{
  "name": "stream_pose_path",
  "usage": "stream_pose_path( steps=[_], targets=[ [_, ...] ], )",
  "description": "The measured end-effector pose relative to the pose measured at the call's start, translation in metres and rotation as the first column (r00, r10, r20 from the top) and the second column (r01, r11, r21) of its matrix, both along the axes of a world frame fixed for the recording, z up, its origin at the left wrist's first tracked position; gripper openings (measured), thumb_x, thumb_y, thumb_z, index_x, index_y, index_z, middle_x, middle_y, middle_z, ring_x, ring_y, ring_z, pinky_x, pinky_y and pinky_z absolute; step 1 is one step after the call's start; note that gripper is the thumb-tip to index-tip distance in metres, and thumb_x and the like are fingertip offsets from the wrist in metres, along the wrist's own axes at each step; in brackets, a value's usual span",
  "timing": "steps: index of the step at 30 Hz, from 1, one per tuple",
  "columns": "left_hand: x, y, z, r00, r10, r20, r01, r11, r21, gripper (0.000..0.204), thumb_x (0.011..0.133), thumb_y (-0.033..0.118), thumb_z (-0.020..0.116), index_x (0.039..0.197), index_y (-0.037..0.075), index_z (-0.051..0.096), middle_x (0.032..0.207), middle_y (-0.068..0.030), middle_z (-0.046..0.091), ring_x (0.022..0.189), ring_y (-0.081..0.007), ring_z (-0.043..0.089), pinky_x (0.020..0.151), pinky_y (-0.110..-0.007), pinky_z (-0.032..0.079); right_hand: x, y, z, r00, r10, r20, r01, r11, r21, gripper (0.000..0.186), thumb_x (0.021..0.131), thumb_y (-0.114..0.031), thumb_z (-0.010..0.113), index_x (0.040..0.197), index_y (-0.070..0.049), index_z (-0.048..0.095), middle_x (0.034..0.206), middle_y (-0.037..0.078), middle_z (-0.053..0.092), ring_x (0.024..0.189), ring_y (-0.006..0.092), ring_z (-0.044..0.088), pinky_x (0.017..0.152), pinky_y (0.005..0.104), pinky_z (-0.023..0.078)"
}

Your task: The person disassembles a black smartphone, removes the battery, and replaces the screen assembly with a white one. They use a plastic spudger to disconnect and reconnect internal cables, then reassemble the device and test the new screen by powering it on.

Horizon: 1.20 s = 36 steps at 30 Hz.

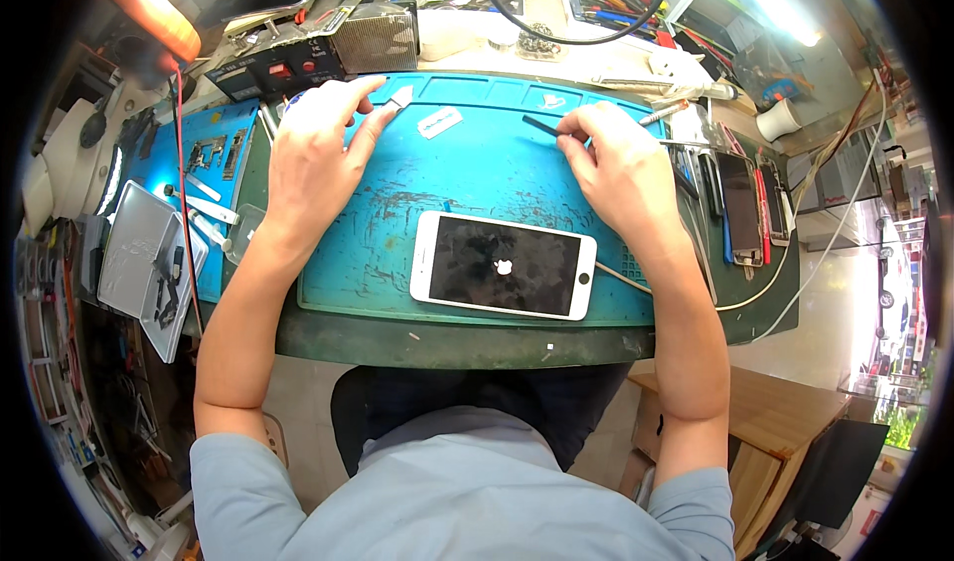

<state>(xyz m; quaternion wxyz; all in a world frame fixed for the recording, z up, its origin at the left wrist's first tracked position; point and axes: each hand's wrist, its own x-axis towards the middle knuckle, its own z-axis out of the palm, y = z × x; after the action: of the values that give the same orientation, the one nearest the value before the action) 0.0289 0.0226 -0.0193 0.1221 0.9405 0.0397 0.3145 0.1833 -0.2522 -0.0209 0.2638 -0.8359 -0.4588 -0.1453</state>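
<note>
My left hand (320, 154) hovers over the far left of the blue work mat (388, 253), thumb and forefinger apart. Close to its fingertips is a small pale pointed piece (401, 97), which it does not appear to grip. At the far right of the mat, my right hand (621, 163) pinches a thin black strip (539, 124) that points left. Between my forearms lies a white smartphone (467, 263), screen up and sideways, a pale logo lit on its dark smudged screen. A white cable (624, 278) runs from its right end under my right forearm. A flat razor blade (439, 122) rests near my left hand.
To the left are a grey metal tray (139, 253) with small dark parts and a second blue mat (221, 129). A black boxy device (288, 67) stands behind my left hand. Dismantled phones (737, 203) and slim tools lie right. A black cable (586, 41) loops overhead.
</note>
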Motion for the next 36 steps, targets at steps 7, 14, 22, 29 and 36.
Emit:
stream_pose_path(
  steps=[7,14,22,29,36],
  targets=[
    [-0.004,-0.012,0.014,0.981,-0.060,0.185,0.072,0.996,-0.057,0.023,0.098,0.007,0.067,0.120,0.007,0.075,0.098,-0.0109,0.075,0.088,-0.0262,0.072,0.078,-0.035,0.056,-0.001,-0.002,-0.005,0.999,0.018,-0.027,-0.020,0.997,-0.073,0.010,0.093,-0.013,0.074,0.101,-0.008,0.069,0.088,0.007,0.065,0.075,0.0234,0.066,0.070,0.0367,0.054],
    [-0.008,-0.015,0.008,0.991,-0.112,0.074,0.125,0.974,-0.191,0.016,0.098,0.012,0.071,0.112,0.008,0.077,0.093,-0.0094,0.077,0.075,-0.0249,0.071,0.070,-0.034,0.056,-0.004,0.000,0.000,0.996,-0.009,-0.094,-0.001,0.995,-0.104,0.009,0.093,-0.017,0.073,0.097,-0.011,0.068,0.092,0.009,0.066,0.082,0.0312,0.068,0.073,0.0424,0.055],
    [-0.014,-0.019,0.011,0.970,-0.194,-0.147,0.154,0.958,-0.242,0.015,0.102,0.016,0.068,0.105,0.002,0.073,0.080,-0.0100,0.069,0.069,-0.0154,0.067,0.061,-0.031,0.051,-0.004,0.002,0.006,0.997,0.006,-0.079,-0.008,1.000,-0.019,0.010,0.093,-0.014,0.074,0.098,-0.007,0.069,0.090,0.007,0.067,0.078,0.0247,0.068,0.072,0.0372,0.055],
    [-0.015,-0.023,0.006,0.919,-0.256,-0.298,0.208,0.961,-0.185,0.019,0.100,0.020,0.069,0.094,0.002,0.067,0.077,-0.0172,0.066,0.070,-0.0349,0.066,0.064,-0.041,0.051,-0.003,0.001,0.000,0.994,0.012,-0.106,-0.022,0.995,-0.095,0.010,0.093,-0.016,0.073,0.097,-0.009,0.068,0.092,0.009,0.067,0.082,0.0302,0.070,0.073,0.0414,0.056],
    [-0.017,-0.024,0.008,0.916,-0.262,-0.305,0.203,0.956,-0.213,0.019,0.100,0.019,0.069,0.093,0.002,0.066,0.077,-0.0169,0.066,0.070,-0.0354,0.066,0.065,-0.041,0.051,-0.003,0.002,0.001,0.993,0.022,-0.118,-0.032,0.996,-0.087,0.010,0.093,-0.016,0.073,0.097,-0.009,0.068,0.091,0.010,0.067,0.082,0.0307,0.070,0.073,0.0417,0.056]
  ],
)
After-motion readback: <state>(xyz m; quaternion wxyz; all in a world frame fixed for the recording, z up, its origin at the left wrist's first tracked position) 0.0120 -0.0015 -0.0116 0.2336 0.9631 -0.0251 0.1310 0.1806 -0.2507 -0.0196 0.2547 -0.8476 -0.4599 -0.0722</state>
